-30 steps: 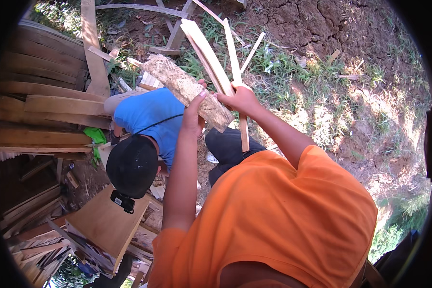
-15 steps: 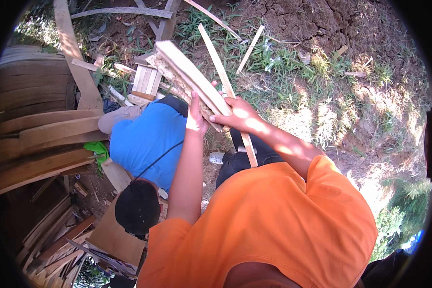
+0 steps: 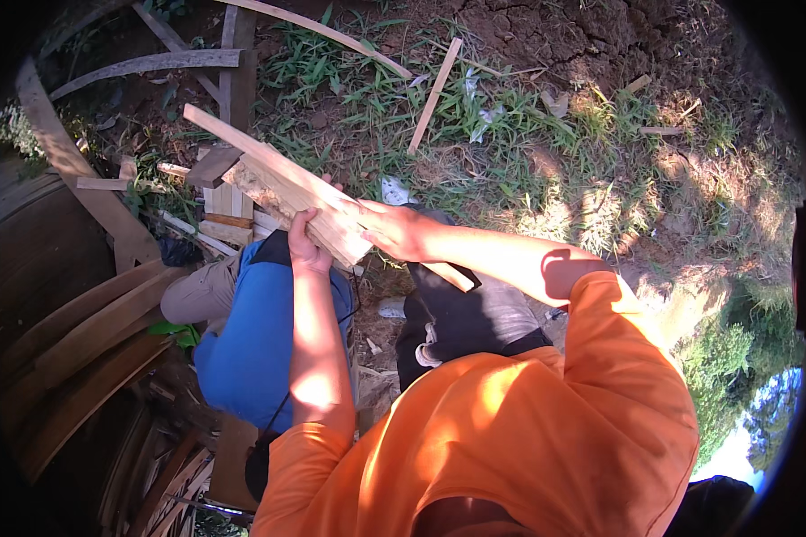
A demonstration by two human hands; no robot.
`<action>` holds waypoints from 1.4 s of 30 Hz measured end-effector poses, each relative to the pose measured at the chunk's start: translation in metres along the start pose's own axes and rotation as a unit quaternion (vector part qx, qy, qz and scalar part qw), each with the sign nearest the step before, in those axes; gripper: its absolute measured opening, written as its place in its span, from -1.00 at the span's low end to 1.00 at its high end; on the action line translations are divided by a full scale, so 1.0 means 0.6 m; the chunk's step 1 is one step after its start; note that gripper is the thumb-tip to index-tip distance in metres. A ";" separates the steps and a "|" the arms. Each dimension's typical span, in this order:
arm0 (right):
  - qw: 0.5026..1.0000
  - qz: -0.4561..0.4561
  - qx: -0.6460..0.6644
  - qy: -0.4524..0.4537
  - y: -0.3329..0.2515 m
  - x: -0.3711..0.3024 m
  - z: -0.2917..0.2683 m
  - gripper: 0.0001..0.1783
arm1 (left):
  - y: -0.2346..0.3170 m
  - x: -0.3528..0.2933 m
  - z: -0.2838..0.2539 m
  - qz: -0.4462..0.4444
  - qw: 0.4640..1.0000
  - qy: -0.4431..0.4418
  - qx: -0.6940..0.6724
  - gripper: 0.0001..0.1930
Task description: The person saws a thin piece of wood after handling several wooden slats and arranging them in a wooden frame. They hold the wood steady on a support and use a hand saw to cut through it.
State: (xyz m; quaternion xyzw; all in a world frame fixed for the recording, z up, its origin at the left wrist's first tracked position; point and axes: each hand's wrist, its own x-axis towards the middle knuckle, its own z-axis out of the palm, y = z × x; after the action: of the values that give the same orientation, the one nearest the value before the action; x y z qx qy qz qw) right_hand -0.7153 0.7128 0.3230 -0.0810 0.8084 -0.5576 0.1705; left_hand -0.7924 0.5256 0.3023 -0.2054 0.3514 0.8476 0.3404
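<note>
My left hand (image 3: 308,243) is closed round the near edge of a short, thick stack of wooden boards (image 3: 282,191), rough bark showing on one side. Lying along the top of these is a long thin wooden strip (image 3: 228,134), reaching past the boards at the upper left. My right hand (image 3: 394,230) is closed over the strip near the boards' lower right end. Its fingertips are partly hidden. The strip's lower end comes out under my right hand, above my dark trousers (image 3: 452,315).
At my left a person in a blue shirt (image 3: 260,327) bends low, close to my left forearm. Curved planks (image 3: 98,327) are piled beyond. A narrow wooden stick (image 3: 436,94) lies on the grass ahead. A long board (image 3: 90,179) leans at the far left.
The thin strip, earlier slanting apart from the boards beneath my right hand, now lies along them. The boards have swung lower and leftward in view. My right forearm has turned flatter.
</note>
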 end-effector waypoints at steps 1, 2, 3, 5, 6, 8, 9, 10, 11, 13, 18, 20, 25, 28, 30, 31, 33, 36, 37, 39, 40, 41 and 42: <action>0.996 0.026 0.036 -0.074 0.009 0.019 -0.013 -0.17 | 0.006 0.011 0.004 0.023 0.999 -0.014 -0.025 -0.18; 0.986 0.059 0.073 -0.139 0.015 0.035 -0.034 -0.12 | 0.006 0.032 0.009 0.037 0.998 -0.032 -0.047 -0.12; 0.983 0.025 0.117 -0.137 0.018 0.047 -0.052 -0.04 | 0.011 0.050 0.010 0.037 0.997 -0.039 -0.050 -0.01; 0.983 0.068 0.109 -0.129 0.028 0.075 -0.081 -0.07 | 0.013 0.075 0.014 0.036 0.997 -0.045 -0.059 -0.03; 0.982 0.089 0.105 -0.127 0.039 0.088 -0.093 -0.08 | 0.013 0.089 0.014 0.035 0.996 -0.039 -0.075 -0.04; 0.991 0.025 0.069 -0.113 0.097 0.106 -0.083 -0.19 | 0.014 0.115 -0.004 0.025 0.994 -0.026 -0.102 -0.11; 0.992 0.014 0.069 -0.105 0.116 0.113 -0.085 -0.22 | 0.010 0.132 -0.026 0.009 0.990 -0.053 -0.129 -0.14; 0.992 0.000 0.071 -0.100 0.129 0.123 -0.087 -0.24 | 0.012 0.145 -0.045 -0.006 0.985 -0.078 -0.154 -0.18; 0.990 0.011 0.118 -0.077 0.133 0.134 -0.097 -0.28 | 0.016 0.153 -0.027 -0.021 0.985 -0.054 -0.164 -0.27; 0.982 0.080 0.105 -0.133 0.142 0.157 -0.114 -0.30 | 0.022 0.168 -0.003 0.047 0.984 -0.038 -0.166 -0.28; 0.979 0.123 0.046 -0.156 0.256 0.291 -0.150 -0.49 | 0.045 0.170 -0.017 0.067 0.988 0.049 -0.128 -0.28; 0.993 0.104 -0.032 0.042 0.301 0.425 -0.188 -0.60 | 0.053 0.156 -0.020 0.058 0.986 0.065 -0.143 -0.36; 0.867 -0.030 -0.400 0.296 0.479 0.734 -0.300 -0.31 | 0.081 0.113 0.027 0.062 0.983 0.085 -0.151 -0.43; 0.944 0.073 -0.310 0.089 0.541 0.809 -0.352 -0.39 | 0.088 0.061 -0.006 0.073 0.985 0.098 -0.122 -0.40; 0.966 0.227 -0.121 0.030 0.516 0.831 -0.315 -0.34 | 0.083 0.027 0.025 0.157 0.969 0.169 -0.092 -0.39; 0.965 0.185 -0.166 0.084 0.557 0.819 -0.356 -0.37 | 0.080 0.005 0.002 0.122 0.982 0.120 -0.083 -0.44; 0.961 0.196 -0.159 0.116 0.520 0.801 -0.306 -0.45 | 0.066 -0.045 0.017 0.159 0.969 0.174 -0.071 -0.41; 0.951 0.158 -0.160 0.212 0.473 0.710 -0.286 -0.54 | 0.077 -0.115 0.050 0.188 0.962 0.193 -0.049 -0.39; 0.951 0.155 -0.156 0.218 0.454 0.666 -0.283 -0.54 | 0.076 -0.144 0.051 0.196 0.961 0.191 -0.035 -0.38; 0.954 0.146 -0.127 0.229 0.363 0.578 -0.250 -0.50 | 0.089 -0.193 0.083 0.239 0.946 0.215 -0.028 -0.41; 0.950 0.149 -0.136 0.236 0.367 0.535 -0.263 -0.48 | 0.089 -0.223 0.087 0.228 0.951 0.208 0.005 -0.40; 0.938 0.183 -0.144 0.255 0.376 0.487 -0.276 -0.46 | 0.084 -0.253 0.082 0.217 0.956 0.196 0.039 -0.38; 0.938 0.180 -0.109 0.276 0.365 0.443 -0.271 -0.42 | 0.076 -0.286 0.083 0.214 0.955 0.192 0.071 -0.37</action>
State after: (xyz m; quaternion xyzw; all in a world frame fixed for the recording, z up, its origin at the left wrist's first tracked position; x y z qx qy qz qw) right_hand -1.0089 0.8495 0.1224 0.2050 0.8807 -0.4261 0.0282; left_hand -0.7134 0.4640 0.4574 -0.2594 0.5047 0.8183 0.0913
